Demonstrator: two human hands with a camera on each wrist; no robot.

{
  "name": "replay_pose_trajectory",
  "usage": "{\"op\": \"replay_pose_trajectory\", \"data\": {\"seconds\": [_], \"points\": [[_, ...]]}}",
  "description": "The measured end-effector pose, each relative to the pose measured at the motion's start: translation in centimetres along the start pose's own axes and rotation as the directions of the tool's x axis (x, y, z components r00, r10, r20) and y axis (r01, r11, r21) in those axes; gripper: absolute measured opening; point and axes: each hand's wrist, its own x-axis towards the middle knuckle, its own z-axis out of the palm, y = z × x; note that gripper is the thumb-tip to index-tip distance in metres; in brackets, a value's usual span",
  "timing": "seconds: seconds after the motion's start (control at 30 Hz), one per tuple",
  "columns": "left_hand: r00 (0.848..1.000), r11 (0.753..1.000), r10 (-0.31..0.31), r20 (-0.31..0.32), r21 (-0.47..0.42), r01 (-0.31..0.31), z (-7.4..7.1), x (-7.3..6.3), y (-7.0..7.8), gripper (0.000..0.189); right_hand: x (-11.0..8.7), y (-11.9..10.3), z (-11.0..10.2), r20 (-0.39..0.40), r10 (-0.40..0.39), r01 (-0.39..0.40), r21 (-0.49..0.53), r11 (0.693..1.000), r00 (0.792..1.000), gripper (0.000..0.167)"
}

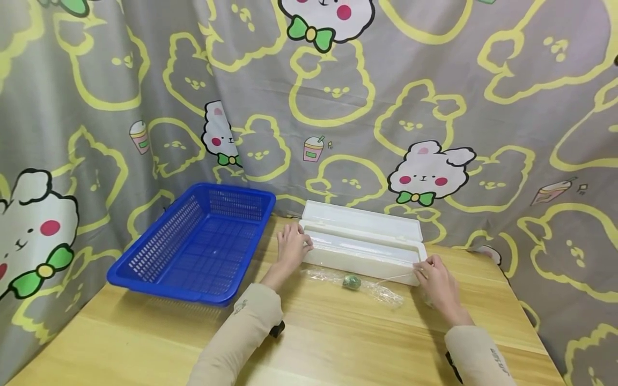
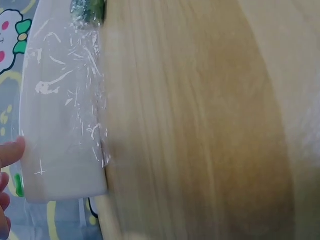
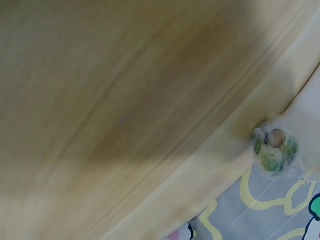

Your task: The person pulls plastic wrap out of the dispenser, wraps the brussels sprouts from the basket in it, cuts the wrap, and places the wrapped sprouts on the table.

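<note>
A long white box point(image 1: 333, 261) stands on the table with its lid point(image 1: 362, 221) raised. Inside lies a roll of plastic wrap point(image 1: 359, 247), its film hanging over the front wall and spreading onto the table. On that film sits a small green item in clear wrap point(image 1: 351, 282); the right wrist view shows green and brown patches on it. My left hand point(image 1: 292, 247) is at the box's left end, fingertips pinching at the film by the rim. Near the right front corner, my right hand point(image 1: 440, 283) pinches the film, a taut strand running to its fingertips. The right wrist view shows no fingers.
A blue plastic basket point(image 1: 253, 244) with slotted walls stands left of the box. The wooden table point(image 1: 338, 343) stretches in front. A grey patterned curtain point(image 1: 270, 80) hangs close behind the box and round both sides.
</note>
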Motion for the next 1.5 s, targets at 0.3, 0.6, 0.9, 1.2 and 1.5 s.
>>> {"op": "replay_pose_trajectory", "data": {"seconds": [0.3,0.6,0.9,1.2,1.5], "points": [[0.998,0.991,0.059,0.026,-0.124,-0.055,-0.7,-1.3,-0.2,0.007,-1.0,0.2,-0.1,-0.046,-0.049,0.056,0.172,0.984,0.998,0.008],[0.968,0.959,0.155,0.197,-0.267,-0.099,-1.5,-2.1,-0.9,0.006,-1.8,0.8,-1.3,0.222,0.048,-0.136,0.399,0.907,0.974,0.008],[0.932,0.953,0.142,0.333,-0.300,-0.038,-1.8,-2.3,-1.6,0.010,-1.8,0.9,-1.4,0.466,0.051,-0.312,0.503,0.806,0.883,0.022],[0.906,0.966,0.073,0.417,-0.256,0.040,-1.5,-2.4,-1.8,0.010,-1.9,0.8,-0.6,0.453,-0.029,-0.273,0.586,0.762,0.891,0.016],[0.917,0.976,0.058,0.394,-0.215,0.030,-0.7,-2.4,-1.7,0.011,-1.9,1.0,0.0,0.408,-0.162,-0.122,0.587,0.800,0.898,0.008]]}}
